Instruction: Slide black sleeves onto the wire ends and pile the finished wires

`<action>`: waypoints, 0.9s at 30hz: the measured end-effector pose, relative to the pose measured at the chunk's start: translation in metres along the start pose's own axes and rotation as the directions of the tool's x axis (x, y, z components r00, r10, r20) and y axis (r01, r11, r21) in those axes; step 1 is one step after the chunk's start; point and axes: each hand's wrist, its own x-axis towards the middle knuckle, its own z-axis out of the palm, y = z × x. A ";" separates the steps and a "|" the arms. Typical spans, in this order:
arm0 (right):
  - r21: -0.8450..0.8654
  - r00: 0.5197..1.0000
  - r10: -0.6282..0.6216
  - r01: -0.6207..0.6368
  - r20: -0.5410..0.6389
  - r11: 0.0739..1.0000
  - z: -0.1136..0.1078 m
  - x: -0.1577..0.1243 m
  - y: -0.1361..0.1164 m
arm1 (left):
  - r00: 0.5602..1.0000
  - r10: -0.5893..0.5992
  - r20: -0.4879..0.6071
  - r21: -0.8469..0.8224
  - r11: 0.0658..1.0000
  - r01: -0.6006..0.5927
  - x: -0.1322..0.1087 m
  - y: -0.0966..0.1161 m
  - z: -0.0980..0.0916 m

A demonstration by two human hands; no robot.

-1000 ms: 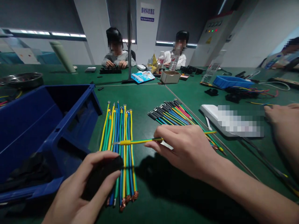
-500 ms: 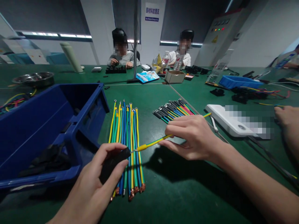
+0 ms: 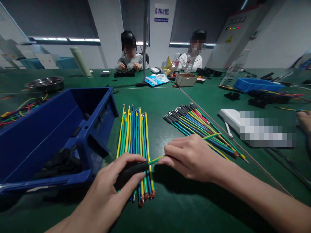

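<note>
My left hand (image 3: 109,186) is closed around a black heat-shrink tube (image 3: 137,169), with thumb and fingers on its sides. A yellow-green wire (image 3: 156,160) enters the tube's right mouth, and its lugged end is hidden inside. My right hand (image 3: 191,157) pinches this wire, whose free end sticks out behind the knuckles. Beneath the left hand lies a row of blue, green and yellow wires (image 3: 132,132) with metal lugs at the far ends and bare copper at the near ends. Beyond the right hand is a second group of wires (image 3: 191,121), with black sleeves at their lugs.
A blue bin (image 3: 94,142) holding black pieces stands at the left. To the right are a white device (image 3: 230,119) and a small blue tray (image 3: 257,84). Two people sit across the green table (image 3: 189,207), behind a pole (image 3: 145,42). Another person's hand (image 3: 305,119) shows at the right edge.
The wire's lugged end has gone from the tube's mouth to inside the tube. My right hand has moved left and down, closer to my left hand. The view has shifted slightly.
</note>
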 end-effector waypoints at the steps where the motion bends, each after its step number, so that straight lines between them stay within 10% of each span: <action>1: 0.004 1.000 -0.003 0.003 -0.003 1.000 0.002 0.000 -0.002 | 1.000 0.011 0.013 0.024 1.000 -0.011 -0.001 -0.002 0.000; 10: -0.019 0.990 0.038 -0.041 -0.134 0.999 -0.005 -0.004 0.015 | 0.988 -0.068 -0.141 -0.028 0.998 0.065 -0.004 -0.012 0.006; 27: -0.034 0.989 0.033 -0.038 -0.146 0.999 -0.007 -0.003 0.018 | 0.979 -0.202 0.035 -0.002 0.979 0.202 -0.008 -0.006 -0.004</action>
